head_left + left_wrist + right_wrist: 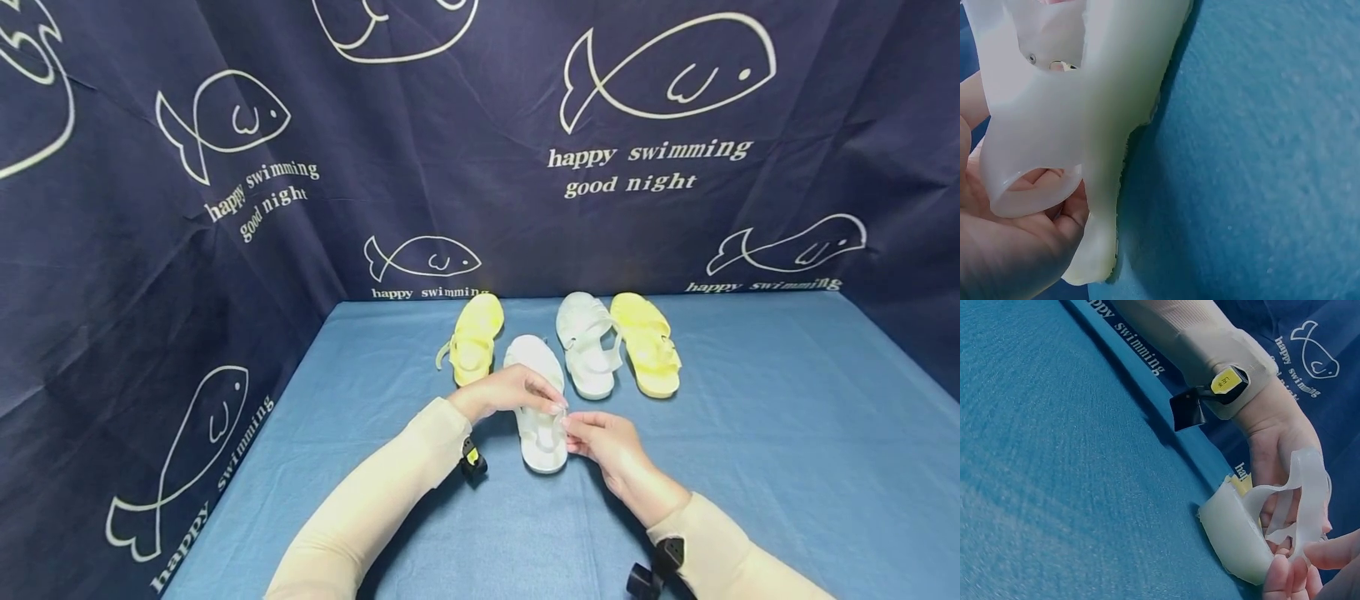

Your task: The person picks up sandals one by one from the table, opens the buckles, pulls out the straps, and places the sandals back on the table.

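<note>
A white sandal (542, 454) lies on the blue cloth in front of the person, toe pointing away. From the left, the left hand (504, 390) reaches over it, its fingertips pinching the strap on the right side. Meeting it there, the right hand (609, 446) pinches the same strap (1310, 506) between thumb and fingers, as the right wrist view shows. The fingertips of both hands are close together. Close up in the left wrist view, the sandal's upper (1035, 134) partly covers the left hand (1016, 250), and a small round rivet (1032, 59) shows.
Behind stand a yellow sandal (480, 321) at left, another white sandal (581, 321) and a second yellow sandal (651, 354) at right. Blue cloth (780, 467) covers the table. A dark curtain (480, 167) with fish drawings hangs along the back and left.
</note>
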Available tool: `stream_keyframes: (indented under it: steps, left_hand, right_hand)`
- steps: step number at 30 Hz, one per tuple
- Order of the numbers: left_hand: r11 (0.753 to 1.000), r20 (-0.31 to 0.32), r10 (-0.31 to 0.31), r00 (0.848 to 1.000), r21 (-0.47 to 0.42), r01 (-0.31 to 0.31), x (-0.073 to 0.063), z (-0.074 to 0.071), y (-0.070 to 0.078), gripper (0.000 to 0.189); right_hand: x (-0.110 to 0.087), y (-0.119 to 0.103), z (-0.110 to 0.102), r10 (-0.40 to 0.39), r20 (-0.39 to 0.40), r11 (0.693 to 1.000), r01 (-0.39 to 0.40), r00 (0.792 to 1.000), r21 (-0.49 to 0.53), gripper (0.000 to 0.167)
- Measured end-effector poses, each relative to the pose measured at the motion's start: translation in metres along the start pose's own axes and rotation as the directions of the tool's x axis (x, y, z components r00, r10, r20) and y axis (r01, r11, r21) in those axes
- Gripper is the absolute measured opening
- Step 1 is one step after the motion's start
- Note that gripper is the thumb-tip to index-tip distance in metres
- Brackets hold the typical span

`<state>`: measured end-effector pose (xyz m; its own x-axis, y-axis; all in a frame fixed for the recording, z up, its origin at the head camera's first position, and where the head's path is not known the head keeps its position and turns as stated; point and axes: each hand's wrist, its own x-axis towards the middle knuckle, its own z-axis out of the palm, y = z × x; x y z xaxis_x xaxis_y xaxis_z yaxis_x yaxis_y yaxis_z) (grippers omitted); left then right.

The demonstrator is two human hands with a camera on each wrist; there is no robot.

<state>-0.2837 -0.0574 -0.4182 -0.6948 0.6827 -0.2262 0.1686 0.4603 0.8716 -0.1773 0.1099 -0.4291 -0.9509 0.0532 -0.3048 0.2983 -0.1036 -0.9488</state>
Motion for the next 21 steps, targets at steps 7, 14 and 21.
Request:
stream_keyframes:
  steps: [7,14,21]
  left_hand:
    - [0.999,-0.014,-0.031,0.999,-0.019,0.03,-0.0003,-0.0004,-0.0009,0.02]
    - [0.998,-0.021,-0.049,0.999,-0.029,0.049,-0.0005,0.0006,-0.0012,0.019]
    - [0.998,-0.017,-0.041,0.999,-0.041,0.04,-0.0006,0.001,0.0011,0.018]
  right_hand:
    - [0.0017,0.0018,-0.002,0.009,-0.015,0.999,-0.009,1.0,0.036,0.03]
    - [-0.0004,0.0019,-0.002,0.012,-0.004,0.998,-0.012,1.0,0.065,0.03]
    - [0.0021,0.0003,-0.0021,0.016,-0.005,0.998,-0.016,1.0,0.061,0.029]
